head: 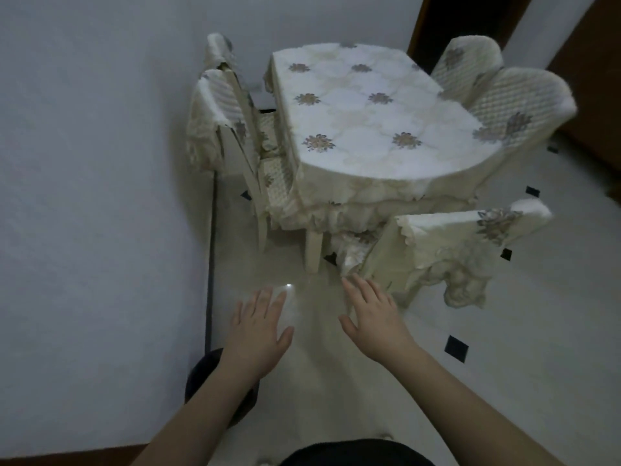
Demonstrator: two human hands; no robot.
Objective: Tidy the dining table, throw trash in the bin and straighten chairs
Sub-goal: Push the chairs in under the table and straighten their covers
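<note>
I see the big surface [369,119] with its flowery cloth and nothing on top. Chairs stand around it; the near chair [453,243] sits crooked, I think. If I shove too hard, it may bump the surface leg. The dark bin [205,375] is by the wall. My left hand [258,334] and right hand [373,317] are spread flat, holding nothing.

A dark round bin [205,375] near the left wall is mostly hidden behind the left forearm, so its opening cannot be made out. The counter [369,129] wears a flowered cloth hanging over its edges, covering all but one leg. The far left chairs [218,105] have their seats tucked under that cloth (only slivers show). The whole view is dim and soft, and both forearms run off the near edge.
</note>
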